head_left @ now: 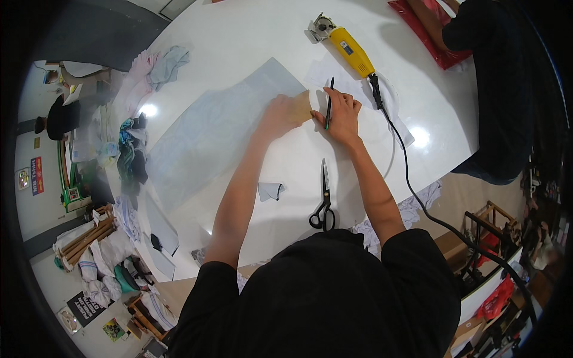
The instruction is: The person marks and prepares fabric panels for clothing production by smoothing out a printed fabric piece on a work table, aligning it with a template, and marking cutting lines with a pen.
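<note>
A large sheet of pale blue fabric (206,122) lies across the white table (233,36). A small tan card piece (299,107) rests on its right end. My left hand (279,118) lies over the card's left side with its fingers flat, partly blurred into the fabric. Just right of the card, my right hand (344,116) holds a black pen (329,104) with a green end between its fingers, and its thumb reaches the card's edge. Black-handled scissors (324,200) lie between my forearms, blades pointing away from me. Left of them is a small blue-grey fabric scrap (270,191).
A yellow electric rotary cutter (351,51) lies at the back right, its black cord (412,179) running down the right side. Crumpled fabrics (134,119) are piled on the left edge. Another person (495,89) handles a red plastic bag (439,53) at the far right.
</note>
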Demonstrator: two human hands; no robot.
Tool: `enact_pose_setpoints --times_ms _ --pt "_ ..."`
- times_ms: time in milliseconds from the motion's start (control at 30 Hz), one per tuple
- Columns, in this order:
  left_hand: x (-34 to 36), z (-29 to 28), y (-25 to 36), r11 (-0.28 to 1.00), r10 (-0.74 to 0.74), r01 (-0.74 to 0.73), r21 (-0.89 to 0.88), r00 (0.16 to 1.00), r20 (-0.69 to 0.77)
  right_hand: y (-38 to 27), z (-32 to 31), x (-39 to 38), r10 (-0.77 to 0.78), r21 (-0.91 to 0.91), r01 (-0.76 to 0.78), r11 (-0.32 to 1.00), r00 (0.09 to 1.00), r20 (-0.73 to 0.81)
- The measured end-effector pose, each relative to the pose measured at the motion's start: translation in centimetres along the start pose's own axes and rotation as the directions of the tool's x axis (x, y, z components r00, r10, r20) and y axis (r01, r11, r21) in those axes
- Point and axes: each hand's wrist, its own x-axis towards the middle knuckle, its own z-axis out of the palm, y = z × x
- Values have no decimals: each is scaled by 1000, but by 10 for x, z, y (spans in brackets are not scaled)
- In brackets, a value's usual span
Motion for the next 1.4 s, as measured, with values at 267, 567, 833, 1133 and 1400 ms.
enact_pose_setpoints --times_ms 267,567,833,1133,1400 --pt "0 1 0 1000 3 -3 0 1000 -11 0 0 -1 -13 7 13 1000 1000 -24" --pt "-1 1 4 1000 -3 3 -4 1000 -27 3 4 -1 -14 -17 13 1000 999 -41" --pt "-2 1 2 1000 12 -12 -1 999 -32 3 3 0 -14 -6 14 1000 1000 -19" --pt "-1 2 0 1000 17 -16 13 1000 -20 2 2 -1 -21 -7 21 1000 999 -26" --pt "-2 1 3 1000 -10 10 5 1000 -11 0 0 0 -5 -8 5 1000 1000 -4"
